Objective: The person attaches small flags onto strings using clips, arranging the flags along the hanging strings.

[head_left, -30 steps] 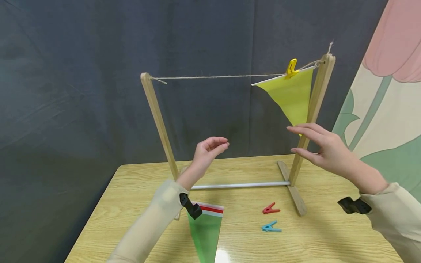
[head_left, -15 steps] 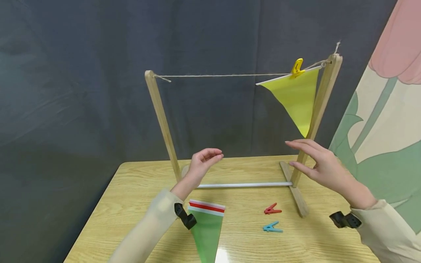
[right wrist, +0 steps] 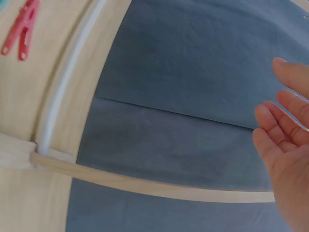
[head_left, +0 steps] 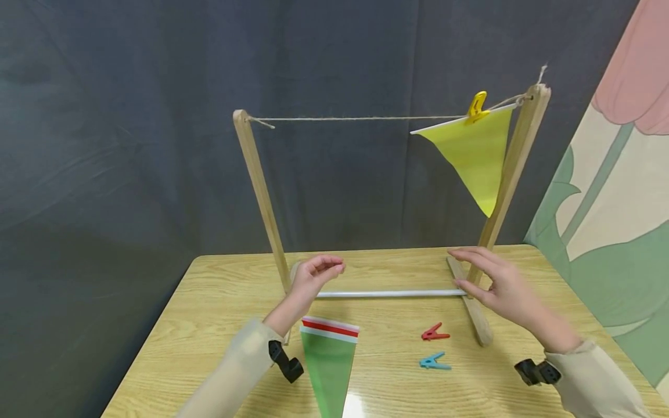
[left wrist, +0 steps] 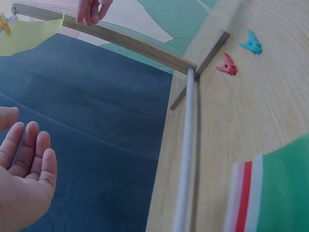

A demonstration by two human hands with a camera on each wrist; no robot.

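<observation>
With the loosely curled left hand (head_left: 310, 283) and wider-spread right hand (head_left: 499, 285) empty, the yellow triangular flag (head_left: 477, 154) hanging slanted from beige twine (head_left: 340, 119) might swivel, since one plastic-looking yellow clip (head_left: 476, 108) holds it.

Three clips (head_left: 477, 107) (head_left: 431, 334) (head_left: 428, 363), apparently two pennants (head_left: 474, 157) (head_left: 330, 368)

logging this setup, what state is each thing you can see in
wooden stand, upright on the table
string, stretched across the stand's top
yellow flag, hanging, top edge sloping
yellow clip, clipped on that flag's top edge
green flag, lying on the table
red clip, lying loose
blue clip, lying loose
left hand, raised, holding nothing
right hand, raised, holding nothing
</observation>
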